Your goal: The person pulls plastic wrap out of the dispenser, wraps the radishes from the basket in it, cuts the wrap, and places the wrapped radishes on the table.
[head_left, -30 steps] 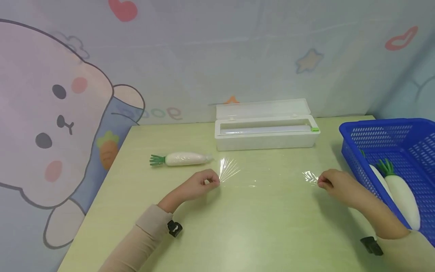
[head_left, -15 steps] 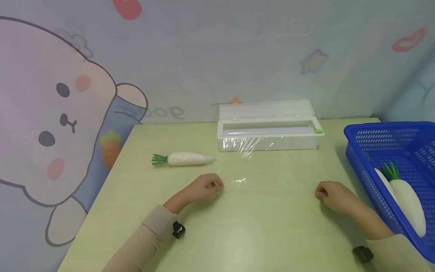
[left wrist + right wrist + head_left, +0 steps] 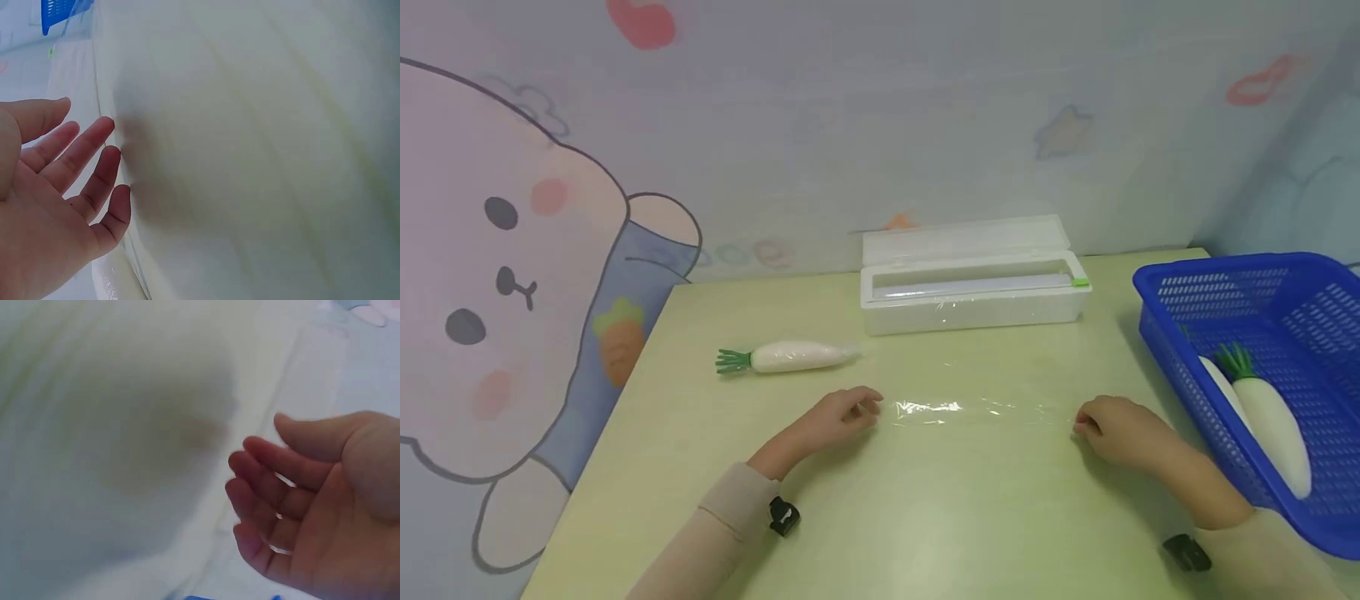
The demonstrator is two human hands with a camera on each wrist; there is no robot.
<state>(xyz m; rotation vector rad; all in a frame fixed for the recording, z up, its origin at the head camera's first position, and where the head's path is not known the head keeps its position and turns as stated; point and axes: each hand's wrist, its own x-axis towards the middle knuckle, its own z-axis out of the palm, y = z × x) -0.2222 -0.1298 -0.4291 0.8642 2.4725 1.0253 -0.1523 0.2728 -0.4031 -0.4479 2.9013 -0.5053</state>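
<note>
A clear sheet of cling film [image 3: 928,407] lies across the table between the two hands, known mostly by its bright creases. My left hand [image 3: 835,419] is at the film's left edge; in the left wrist view its fingers [image 3: 84,153] are spread and the thumb stands apart. At the film's right edge is my right hand [image 3: 1123,431]. Its fingers [image 3: 265,494] are loosely bent in the right wrist view, with the thumb away from them and nothing visible held. Behind the film stands a white cling film dispenser [image 3: 973,317], lid [image 3: 966,242] raised.
A white radish [image 3: 797,357] with green leaves, apparently wrapped in film, lies left of the dispenser. The blue basket [image 3: 1172,321] on the right holds white radishes [image 3: 1277,429]. A green piece [image 3: 1080,282] sits at the dispenser's right end. A printed cloth [image 3: 820,125] hangs behind the table.
The film has come down from between the pinching hands toward the table. The fingers of both hands have loosened from its edges. The radish and dispenser have stayed in place.
</note>
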